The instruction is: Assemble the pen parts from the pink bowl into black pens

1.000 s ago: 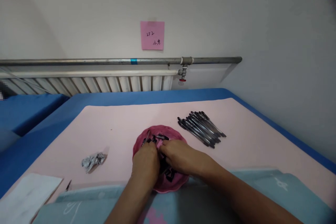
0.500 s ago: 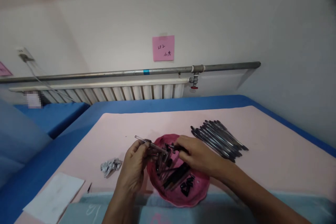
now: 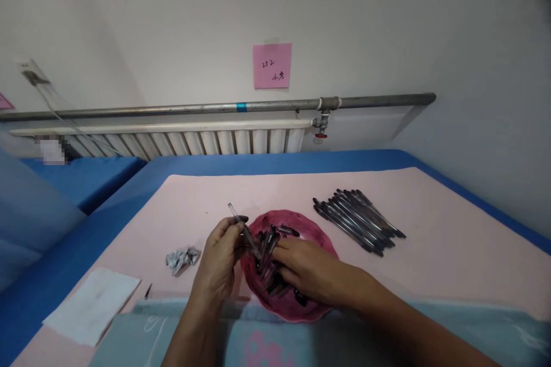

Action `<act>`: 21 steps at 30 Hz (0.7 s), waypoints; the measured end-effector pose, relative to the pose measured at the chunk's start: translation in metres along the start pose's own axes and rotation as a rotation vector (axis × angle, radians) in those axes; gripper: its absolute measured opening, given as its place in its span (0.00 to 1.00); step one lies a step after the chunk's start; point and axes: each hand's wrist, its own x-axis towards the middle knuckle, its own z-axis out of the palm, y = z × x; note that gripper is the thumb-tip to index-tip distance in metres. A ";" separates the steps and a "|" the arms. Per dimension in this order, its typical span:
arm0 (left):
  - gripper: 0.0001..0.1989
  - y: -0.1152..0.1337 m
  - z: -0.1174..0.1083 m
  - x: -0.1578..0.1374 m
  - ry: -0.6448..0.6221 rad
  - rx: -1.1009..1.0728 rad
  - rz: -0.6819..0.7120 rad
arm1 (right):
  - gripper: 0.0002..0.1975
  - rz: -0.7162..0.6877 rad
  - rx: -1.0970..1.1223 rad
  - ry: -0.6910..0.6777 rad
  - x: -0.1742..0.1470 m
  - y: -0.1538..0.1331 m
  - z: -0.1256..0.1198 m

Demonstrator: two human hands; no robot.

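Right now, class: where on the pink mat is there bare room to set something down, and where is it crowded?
Bare mat lies behind the pink bowl, towards the blue edge, and right of the row of pens. Crowded: the bowl, where the left hand holds a clear pen barrel and the right hand reaches in.

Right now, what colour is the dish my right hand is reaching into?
Dark pink dish, seen in the head view.

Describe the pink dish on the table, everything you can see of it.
The pink dish is round and shallow with a wavy rim, plastic by its look. It sits flat on the pale pink mat, holding loose dark pen parts. The right hand reaches into it; the left hand, holding a clear pen barrel, is at its left rim.
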 end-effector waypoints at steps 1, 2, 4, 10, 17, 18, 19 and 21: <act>0.13 0.000 0.001 0.000 -0.011 0.007 -0.002 | 0.08 -0.007 -0.020 0.000 0.001 0.000 0.003; 0.12 0.000 0.002 -0.001 -0.021 0.011 -0.004 | 0.08 -0.018 -0.039 -0.006 0.001 0.000 0.005; 0.12 0.001 0.003 -0.001 -0.036 0.019 -0.006 | 0.08 -0.049 -0.073 -0.023 0.002 0.001 0.008; 0.10 0.003 0.005 -0.004 -0.059 0.024 0.003 | 0.08 -0.098 -0.150 -0.033 0.002 0.001 0.015; 0.10 0.005 0.005 -0.005 -0.052 0.033 -0.010 | 0.08 -0.066 -0.183 -0.005 0.004 -0.002 0.020; 0.11 0.005 0.005 -0.005 -0.054 0.033 -0.012 | 0.09 -0.068 -0.212 -0.024 0.005 -0.003 0.020; 0.11 0.004 0.005 -0.004 -0.055 0.033 -0.012 | 0.09 -0.074 -0.249 -0.042 0.006 -0.004 0.021; 0.10 0.004 0.005 -0.004 -0.058 0.037 -0.011 | 0.10 -0.098 -0.311 -0.050 0.007 -0.005 0.022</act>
